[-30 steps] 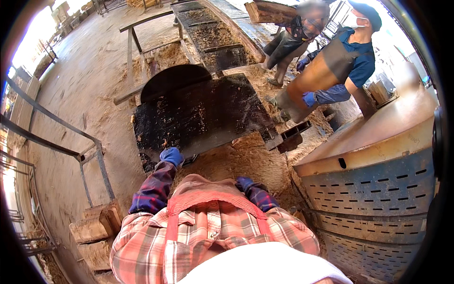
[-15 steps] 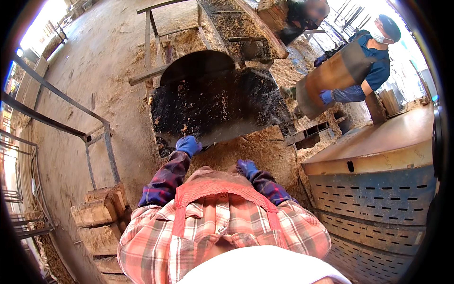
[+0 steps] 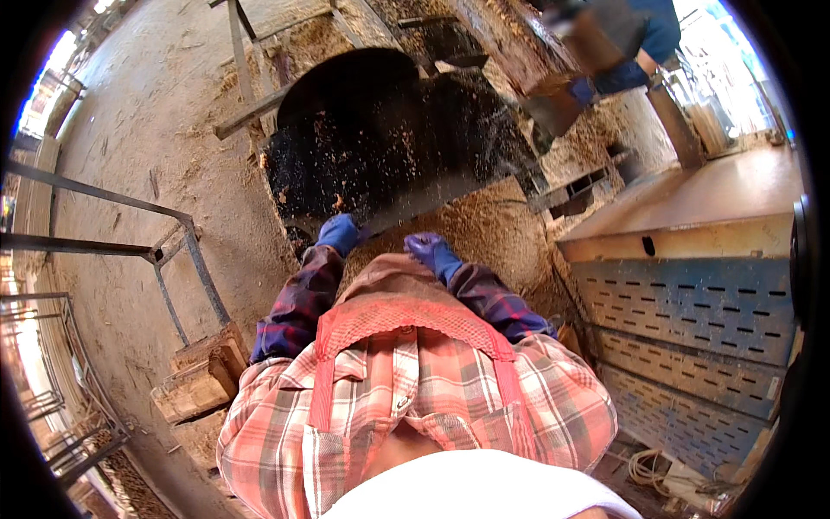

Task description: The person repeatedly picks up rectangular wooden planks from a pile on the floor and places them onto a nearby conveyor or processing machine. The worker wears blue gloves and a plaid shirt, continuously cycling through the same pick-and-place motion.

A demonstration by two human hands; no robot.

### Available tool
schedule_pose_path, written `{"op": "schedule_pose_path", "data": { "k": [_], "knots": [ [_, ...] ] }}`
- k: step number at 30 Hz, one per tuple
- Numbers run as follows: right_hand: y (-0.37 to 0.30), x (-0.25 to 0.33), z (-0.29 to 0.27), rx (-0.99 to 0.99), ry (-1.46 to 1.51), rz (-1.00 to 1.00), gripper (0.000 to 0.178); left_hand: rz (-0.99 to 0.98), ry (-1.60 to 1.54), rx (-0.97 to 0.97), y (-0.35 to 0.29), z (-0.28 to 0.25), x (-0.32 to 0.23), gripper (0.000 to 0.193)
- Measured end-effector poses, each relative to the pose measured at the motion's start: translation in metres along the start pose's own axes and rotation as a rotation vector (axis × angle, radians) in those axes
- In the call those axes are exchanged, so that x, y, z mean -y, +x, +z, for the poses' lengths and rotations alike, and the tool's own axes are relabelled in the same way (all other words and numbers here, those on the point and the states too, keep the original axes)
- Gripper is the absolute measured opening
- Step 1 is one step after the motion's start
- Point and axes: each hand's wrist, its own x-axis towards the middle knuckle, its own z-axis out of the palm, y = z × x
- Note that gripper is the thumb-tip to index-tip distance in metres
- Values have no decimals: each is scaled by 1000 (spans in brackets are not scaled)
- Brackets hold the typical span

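- Table [image 3: 432, 151] (black, upper centre of frame).
- Left hand [image 3: 339, 233] at its edge, right hand [image 3: 432, 253] nearby: both curled, grip I cannot tell.
- Step seems waiting; next move needs ready hands.

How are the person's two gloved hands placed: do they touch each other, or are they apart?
Apart. The head view shows a plain gap between the left hand and the right hand, with sawdust-covered ground visible there.
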Motion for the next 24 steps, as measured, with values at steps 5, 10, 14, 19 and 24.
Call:
{"op": "schedule_pose_path", "data": {
  "k": [5, 10, 14, 19, 24],
  "knots": [
    [-5, 37, -15, 50, 1, -95, 27, 22, 30, 45, 8, -15, -9, 43],
    [-9, 130, -67, -55, 296, -130, 24, 135, -214, 137, 38, -30, -51, 41],
    [-7, 208, -148, -4, 485, -314, 24, 271, -588, 276, 55, -23, -90, 40],
    [95, 224, -325, -323, -178, -686, 30, 230, -1290, 480, 113, -8, -188, 37],
    [167, 123, -397, -24, -344, -30, 48, -116, -1416, 478, 129, 49, -248, 64]
  ]
}}
